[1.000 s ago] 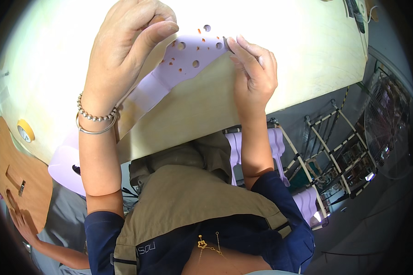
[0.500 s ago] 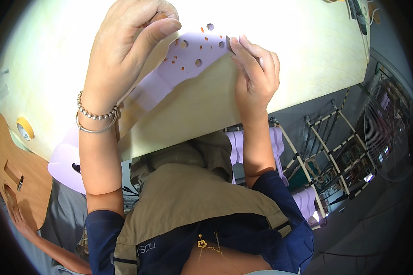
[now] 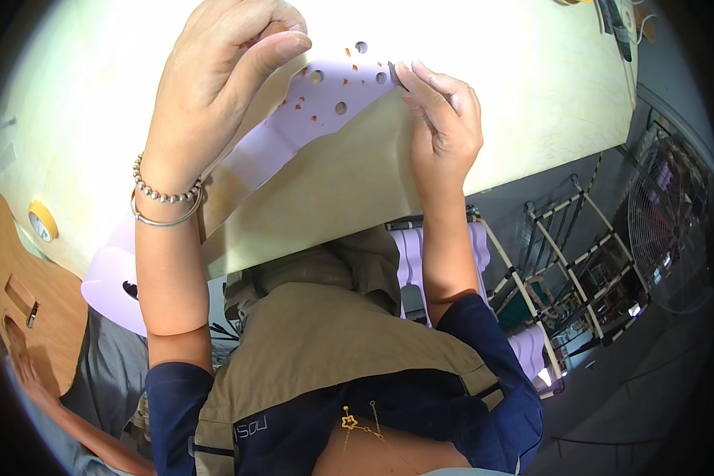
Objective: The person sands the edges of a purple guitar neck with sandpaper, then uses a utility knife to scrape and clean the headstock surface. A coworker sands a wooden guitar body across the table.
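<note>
Shift in half a second: very little; right hand (image 3: 446,115), left hand (image 3: 214,87) and lilac headstock (image 3: 327,91) keep almost the same place; the co-worker's hand (image 3: 25,369) sits slightly nearer the left rim;
Headstock: slantwise over the cream table (image 3: 531,87), between the two hands; four round holes and scattered orange specks show; the neck (image 3: 254,166) runs down behind the left forearm;
Right fingers: together with the thumb, clamped on a small dark piece (image 3: 395,75) at the headstock's right corner;
Left fingers: curled, thumb alongside, by the headstock's left side; I cannot tell whether they grip anything;
Dark piece: probably smoothing the headstock edge, so edge finishing seems the step in hand; the next move likely calls for light, even strokes and a steady headstock;
Left side: yellow tape roll (image 3: 47,218); brown guitar body (image 3: 51,341) near it;
Right side: pipe rack (image 3: 520,279); round fan (image 3: 666,214).
</note>
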A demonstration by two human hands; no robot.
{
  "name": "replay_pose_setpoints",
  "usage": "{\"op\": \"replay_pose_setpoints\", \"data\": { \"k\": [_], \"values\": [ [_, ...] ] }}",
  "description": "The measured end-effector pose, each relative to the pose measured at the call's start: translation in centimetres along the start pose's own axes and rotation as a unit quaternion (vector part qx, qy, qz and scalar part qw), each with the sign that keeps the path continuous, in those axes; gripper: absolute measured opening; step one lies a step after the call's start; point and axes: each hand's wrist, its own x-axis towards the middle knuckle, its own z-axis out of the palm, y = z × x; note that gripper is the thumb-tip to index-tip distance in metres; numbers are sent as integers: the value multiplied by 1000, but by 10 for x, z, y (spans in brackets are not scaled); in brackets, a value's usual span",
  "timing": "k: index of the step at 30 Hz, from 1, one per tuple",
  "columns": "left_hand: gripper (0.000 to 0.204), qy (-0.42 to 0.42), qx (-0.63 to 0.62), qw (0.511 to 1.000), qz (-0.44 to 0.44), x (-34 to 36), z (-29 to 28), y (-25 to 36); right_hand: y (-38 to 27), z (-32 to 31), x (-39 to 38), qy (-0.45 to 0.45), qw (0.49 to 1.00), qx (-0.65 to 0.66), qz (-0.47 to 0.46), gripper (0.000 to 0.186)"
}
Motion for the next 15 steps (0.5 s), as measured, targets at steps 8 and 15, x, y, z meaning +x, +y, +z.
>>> {"op": "replay_pose_setpoints", "data": {
  "k": [8, 15],
  "values": [
    [23, 0, 0, 1000, -5, -1, 0, -2, 2, -4, 1, -22, 998, 43, 28, 36],
    [19, -2, -4, 1000, -3, -1, 0, -3, 4, 3, -2, 19, 999, -6, -26, 36]
  ]
}}
